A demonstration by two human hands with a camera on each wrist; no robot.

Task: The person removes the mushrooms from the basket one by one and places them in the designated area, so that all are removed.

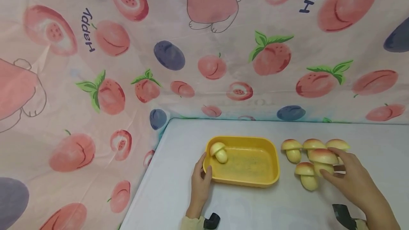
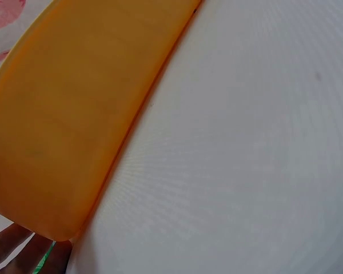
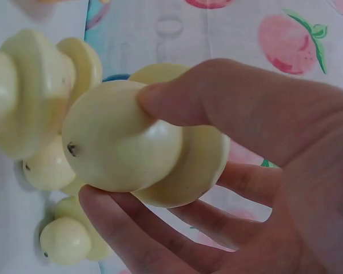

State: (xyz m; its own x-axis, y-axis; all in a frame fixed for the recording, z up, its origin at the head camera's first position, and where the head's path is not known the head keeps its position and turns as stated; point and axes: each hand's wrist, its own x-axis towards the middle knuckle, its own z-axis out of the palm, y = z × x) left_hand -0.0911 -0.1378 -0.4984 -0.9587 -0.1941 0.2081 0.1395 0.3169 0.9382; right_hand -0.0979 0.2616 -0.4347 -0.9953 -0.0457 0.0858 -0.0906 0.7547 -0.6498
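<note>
A yellow plastic tray (image 1: 246, 180) lies on the white table, with one toy mushroom (image 1: 219, 152) inside at its left end. My left hand (image 1: 200, 182) holds the tray's left end, fingers at the outer wall and thumb at the near corner. In the left wrist view, the tray's side wall (image 2: 74, 114) fills the upper left and fingertips touch its end. My right hand (image 1: 354, 176) grips a toy mushroom (image 1: 323, 157) with a reddish-yellow cap, raised over the others. The right wrist view has the thumb pressing this mushroom's pale stem (image 3: 123, 137), fingers around the other side.
Several more mushrooms stand right of the tray: one at the near side (image 1: 306, 176), others in a back row (image 1: 292, 150). A fruit-printed cloth (image 1: 211, 66) rises behind the table (image 1: 166, 173) and along its left side.
</note>
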